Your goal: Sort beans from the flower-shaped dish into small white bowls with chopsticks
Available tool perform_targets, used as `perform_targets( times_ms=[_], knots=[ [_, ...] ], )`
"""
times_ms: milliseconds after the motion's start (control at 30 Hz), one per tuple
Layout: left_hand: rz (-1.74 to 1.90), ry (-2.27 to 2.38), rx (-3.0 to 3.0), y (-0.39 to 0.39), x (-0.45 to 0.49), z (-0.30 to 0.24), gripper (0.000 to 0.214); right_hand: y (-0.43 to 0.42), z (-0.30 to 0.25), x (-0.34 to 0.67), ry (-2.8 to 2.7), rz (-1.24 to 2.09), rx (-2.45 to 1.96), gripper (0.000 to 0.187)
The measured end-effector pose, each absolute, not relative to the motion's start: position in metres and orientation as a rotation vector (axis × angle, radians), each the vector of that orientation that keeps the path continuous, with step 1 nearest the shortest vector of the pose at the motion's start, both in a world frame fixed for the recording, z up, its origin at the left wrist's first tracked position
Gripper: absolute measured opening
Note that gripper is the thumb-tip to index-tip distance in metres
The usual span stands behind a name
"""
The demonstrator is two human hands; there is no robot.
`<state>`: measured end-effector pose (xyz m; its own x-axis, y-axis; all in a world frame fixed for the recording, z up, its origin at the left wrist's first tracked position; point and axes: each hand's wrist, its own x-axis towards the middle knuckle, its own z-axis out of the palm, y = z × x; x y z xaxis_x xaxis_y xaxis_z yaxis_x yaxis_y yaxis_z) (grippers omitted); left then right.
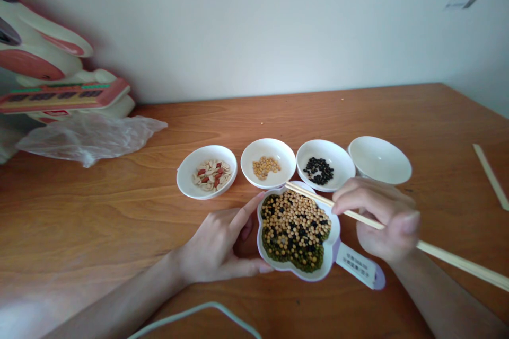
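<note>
My left hand (220, 243) cups the left side of a white flower-shaped bowl (332, 254), thumb and forefinger against its rim. The bowl holds mixed yellow, black and green beans (295, 230). My right hand (382, 220) is closed on a pair of wooden chopsticks (457, 262). Their tips rest over the bowl's far rim, near the dish of black beans (325, 171). Behind the bowl stand more white dishes: one with pale seeds and red pieces (207, 172), one with yellow beans (268, 164), and an empty one (379, 161).
A labelled white tag (360, 266) lies under the bowl's right side. A crumpled clear plastic bag (89, 137) and a white-and-pink toy (47, 71) sit at the back left of the wooden table (99, 212). A wooden strip (491, 176) lies far right. A pale cord (199, 313) curves at the front edge.
</note>
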<state>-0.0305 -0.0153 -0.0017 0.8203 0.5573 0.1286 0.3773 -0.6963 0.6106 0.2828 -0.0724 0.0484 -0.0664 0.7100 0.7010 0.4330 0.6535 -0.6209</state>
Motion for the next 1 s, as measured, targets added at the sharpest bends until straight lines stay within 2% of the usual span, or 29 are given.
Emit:
perform_targets(
  times_ms=[133, 267, 400, 1000],
  knots=[
    [0.432, 0.655, 2.401, -0.015, -0.03, -0.001, 0.116, -0.075, 0.049, 0.286, -1.879, 0.209, -0.818, 0.071],
    [0.439, 0.652, 2.396, -0.015, -0.03, -0.001, 0.116, -0.072, 0.042, 0.286, -1.997, 0.316, -0.853, 0.076],
    [0.418, 0.669, 2.4, -0.016, -0.03, 0.0, 0.116, -0.068, 0.04, 0.284, -1.976, 0.414, -0.88, 0.077],
    [0.416, 0.673, 2.397, -0.015, -0.029, 0.0, 0.117, -0.067, 0.037, 0.287, -1.928, 0.48, -0.982, 0.074]
  ],
)
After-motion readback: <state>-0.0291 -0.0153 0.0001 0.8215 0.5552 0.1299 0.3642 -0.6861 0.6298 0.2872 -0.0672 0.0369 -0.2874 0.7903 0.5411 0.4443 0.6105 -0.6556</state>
